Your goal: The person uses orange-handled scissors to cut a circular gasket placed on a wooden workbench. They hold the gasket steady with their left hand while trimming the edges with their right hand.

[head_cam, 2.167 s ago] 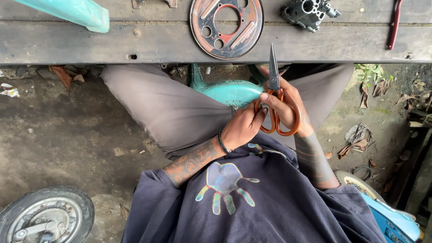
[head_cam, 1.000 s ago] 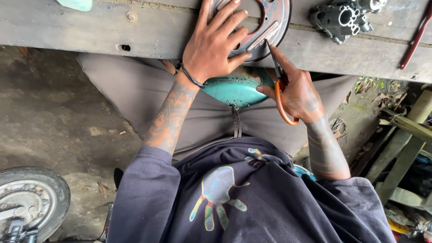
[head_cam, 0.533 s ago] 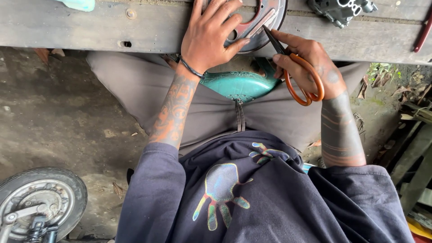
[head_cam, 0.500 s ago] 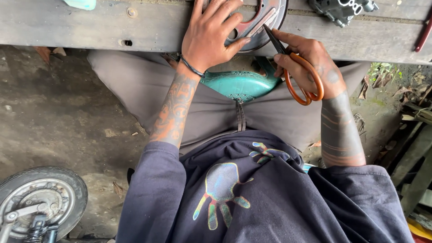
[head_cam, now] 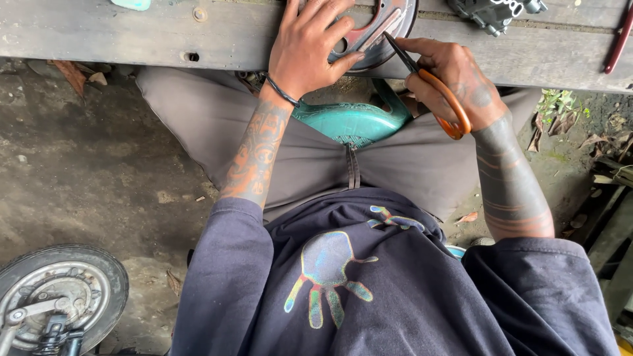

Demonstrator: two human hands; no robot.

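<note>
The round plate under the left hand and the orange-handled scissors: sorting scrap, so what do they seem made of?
The round plate looks like bare grey metal with reddish, rusty patches; its dull sheen and cut-outs suggest stamped steel, though that stays a guess. The orange-handled scissors in the right hand show dark metal blades and glossy orange loops, probably plastic or coated. The left hand presses on the plate.

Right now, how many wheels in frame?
1: a small tyred wheel on the ground at bottom left, partly cut off. Others may lie outside the frame.
</note>
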